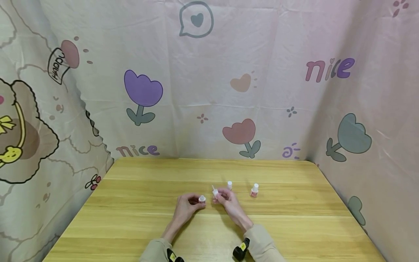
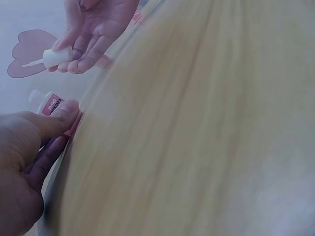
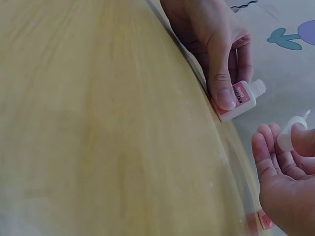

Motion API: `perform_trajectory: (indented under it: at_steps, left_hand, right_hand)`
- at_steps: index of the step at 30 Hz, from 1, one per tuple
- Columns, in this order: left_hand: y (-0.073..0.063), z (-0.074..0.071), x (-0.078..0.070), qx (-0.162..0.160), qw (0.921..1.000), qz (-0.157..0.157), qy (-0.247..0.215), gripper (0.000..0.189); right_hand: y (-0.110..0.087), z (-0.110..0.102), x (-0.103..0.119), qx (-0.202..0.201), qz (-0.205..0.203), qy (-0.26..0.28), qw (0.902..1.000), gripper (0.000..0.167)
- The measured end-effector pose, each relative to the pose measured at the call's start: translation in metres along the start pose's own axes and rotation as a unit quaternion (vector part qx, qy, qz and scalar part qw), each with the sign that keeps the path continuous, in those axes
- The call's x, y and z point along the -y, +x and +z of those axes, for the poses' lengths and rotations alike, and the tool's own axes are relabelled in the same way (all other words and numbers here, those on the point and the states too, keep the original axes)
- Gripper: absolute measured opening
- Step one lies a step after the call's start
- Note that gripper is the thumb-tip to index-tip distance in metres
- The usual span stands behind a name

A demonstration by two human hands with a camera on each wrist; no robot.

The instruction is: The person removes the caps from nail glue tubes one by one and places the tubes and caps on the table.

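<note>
The left hand's [image 1: 185, 208] grip held the uncapped pink-labelled bottle [image 3: 244, 103] upright, apparently for steadiness; the right hand's [image 1: 231, 205] grip pinched the white applicator cap [image 2: 52, 58], tip outward, presumably untouched.

On the yellow wooden table [image 1: 147, 182], a small uncapped white-and-red bottle [image 1: 202, 200] sits in the left hand [image 1: 185, 209]. Right of it, the right hand [image 1: 231, 206] holds a white cylindrical cap [image 1: 215, 193]. Directly behind that hand is a white-capped bottle [image 1: 230, 185]; another capped white-and-red bottle [image 1: 254, 191] stands nearer the right edge. Pale printed fabric [image 1: 196, 80] hangs behind the far edge.
</note>
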State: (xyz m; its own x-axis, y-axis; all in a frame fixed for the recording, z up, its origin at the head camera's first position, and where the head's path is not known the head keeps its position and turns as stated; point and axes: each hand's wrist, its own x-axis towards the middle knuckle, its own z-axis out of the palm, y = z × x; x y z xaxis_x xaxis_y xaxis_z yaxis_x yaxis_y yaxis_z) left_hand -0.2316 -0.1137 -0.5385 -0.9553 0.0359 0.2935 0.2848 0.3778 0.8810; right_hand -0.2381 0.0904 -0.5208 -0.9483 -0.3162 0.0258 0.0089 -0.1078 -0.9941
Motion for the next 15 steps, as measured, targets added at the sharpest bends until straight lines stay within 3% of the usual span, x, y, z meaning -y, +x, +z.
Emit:
perform_trajectory:
  at_steps: [15]
  left_hand:
    - [0.0044, -0.0048, 0.0058, -0.009, 0.9999, -0.014, 0.003, 0.019]
  right_hand:
    - [0.0093, 0.0053, -0.0030, 0.017, 0.006, -0.040, 0.9990, 0.035]
